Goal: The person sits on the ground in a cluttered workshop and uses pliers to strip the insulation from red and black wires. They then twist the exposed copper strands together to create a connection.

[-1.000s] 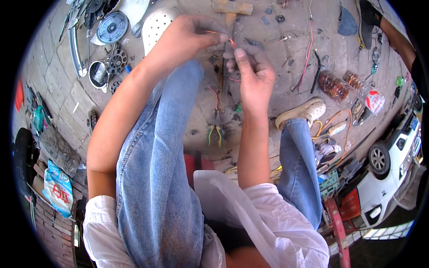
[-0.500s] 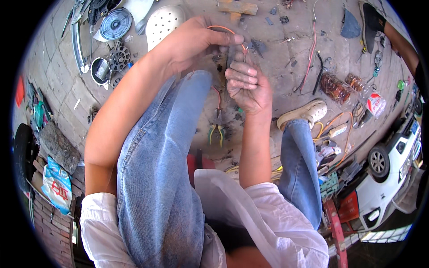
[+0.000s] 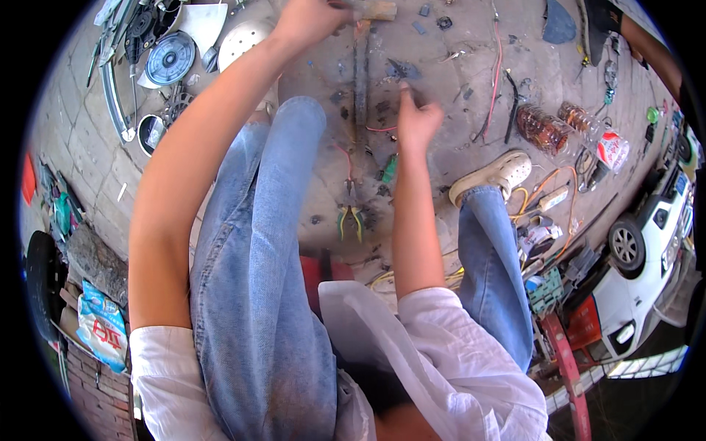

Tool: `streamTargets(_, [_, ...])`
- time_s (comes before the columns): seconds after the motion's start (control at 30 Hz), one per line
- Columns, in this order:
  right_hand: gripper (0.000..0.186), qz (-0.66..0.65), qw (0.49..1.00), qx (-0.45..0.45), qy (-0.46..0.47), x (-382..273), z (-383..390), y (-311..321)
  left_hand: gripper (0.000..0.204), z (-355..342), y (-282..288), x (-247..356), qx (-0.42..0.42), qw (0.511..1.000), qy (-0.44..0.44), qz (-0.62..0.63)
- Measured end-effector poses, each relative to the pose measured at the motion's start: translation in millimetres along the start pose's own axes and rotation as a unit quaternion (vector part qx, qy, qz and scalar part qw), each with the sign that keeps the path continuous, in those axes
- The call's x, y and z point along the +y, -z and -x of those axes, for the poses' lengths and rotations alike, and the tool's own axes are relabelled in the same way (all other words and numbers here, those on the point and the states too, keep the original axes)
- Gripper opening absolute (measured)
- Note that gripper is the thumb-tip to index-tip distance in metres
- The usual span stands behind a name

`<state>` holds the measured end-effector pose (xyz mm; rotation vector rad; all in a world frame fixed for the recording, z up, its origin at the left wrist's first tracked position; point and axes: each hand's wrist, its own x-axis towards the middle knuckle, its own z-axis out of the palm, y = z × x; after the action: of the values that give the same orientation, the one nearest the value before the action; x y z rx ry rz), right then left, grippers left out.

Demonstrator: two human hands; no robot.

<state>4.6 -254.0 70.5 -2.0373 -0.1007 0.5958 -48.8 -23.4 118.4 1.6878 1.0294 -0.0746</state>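
My left hand [image 3: 312, 20] reaches to the top edge, its blurred fingers beside the rusty head of a hammer [image 3: 376, 10]; whether they touch it is unclear. The hammer's long handle runs down between my hands. My right hand [image 3: 421, 114] is closed, thumb on top, over the ground beside dark broken bits [image 3: 402, 70]. What it holds, if anything, is hidden. A thin red wire [image 3: 381, 130] passes from the handle toward my right wrist. Nearer me lie pliers with yellow-green grips [image 3: 351, 217], a red wire end [image 3: 344, 156] at their jaws.
Plastic bottles [image 3: 543, 132] with dark contents lie at right, near a red wire length [image 3: 496, 81] and a black strip [image 3: 512, 106]. An orange cable [image 3: 570, 198] curls beyond my right shoe. Far left are a grey-blue disc [image 3: 170, 59] and machine parts. Another person's foot [image 3: 599, 29] stands upper right.
My hands have come apart. The left moved up and away toward the hammer head; the right turned over and closed. The orange wire stretched between them is out of sight, and the hammer's handle shows.
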Motion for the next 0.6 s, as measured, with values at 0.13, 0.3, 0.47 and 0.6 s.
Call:
streamTargets(0.13, [0.019, 0.217, 0.968, 0.038, 0.122, 0.5, -17.6, -0.9, 0.018, -39.2, -16.4, -22.2, 0.035, 0.999, -0.025, -0.018])
streamTargets(0.3, [0.023, 0.319, 0.931, 0.036, 0.174, 15.4, -36.6, -8.5, 0.017, -61.5, -28.6, -38.1, 0.059, 0.997, -0.037, -0.045])
streamTargets(0.47, [0.026, 0.348, 0.919, 0.021, 0.185, 10.6, -31.5, -10.3, 0.02, -67.1, -28.4, -42.6, 0.075, 0.995, -0.049, -0.04])
streamTargets(0.6, [0.023, 0.363, 0.915, 0.007, 0.177, 7.9, -32.7, -9.0, 0.023, -72.1, -33.8, -33.4, 0.095, 0.985, -0.068, -0.123])
